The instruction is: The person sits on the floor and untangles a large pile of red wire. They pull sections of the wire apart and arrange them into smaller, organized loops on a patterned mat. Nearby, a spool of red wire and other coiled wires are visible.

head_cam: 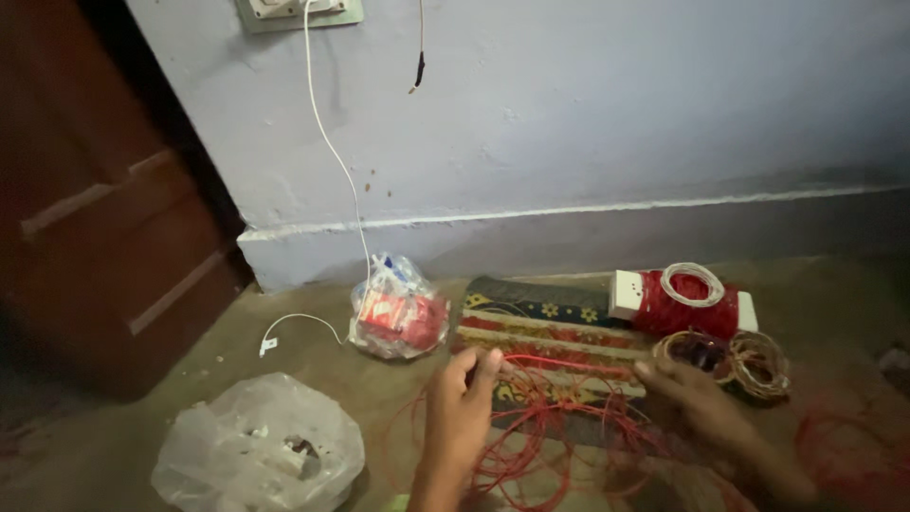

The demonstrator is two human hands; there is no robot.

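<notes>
Below your head camera, on a patterned mat over a bare floor: both of your hands, low in the view.
Left hand (462, 410): yours, back upward, fingers bent over the loose tangle of thin red wire (531, 431); fingertips touch the strands, but you cannot tell whether any strand is pinched.
Right hand (700, 398): yours, laid flat on the mat, fingers stretched towards your left and loosely spread, holding nothing that shows; it is blurred.
Red wire tangle: spread between your two hands and under them, looping out towards the floor on your left.
Patterned woven mat (550, 318): dark with red, yellow and green bands, lying under both hands and reaching beyond your fingertips to the wall.
Two small coils of brownish wire (735, 360): just beyond your right hand, side by side, the nearer one touching or almost touching your fingers.
White rectangular block wound with red wire (684, 301): beyond those coils, carrying a small coil of white wire (692, 282) on top.
Clear plastic bag with red and white contents (398, 311): beyond your left hand, off the mat's edge.
Crumpled translucent plastic bag (258, 448): well to the left of your left hand.
White cable (332, 152): hanging from a wall socket plate (296, 11) down to the floor beside the clear bag.
</notes>
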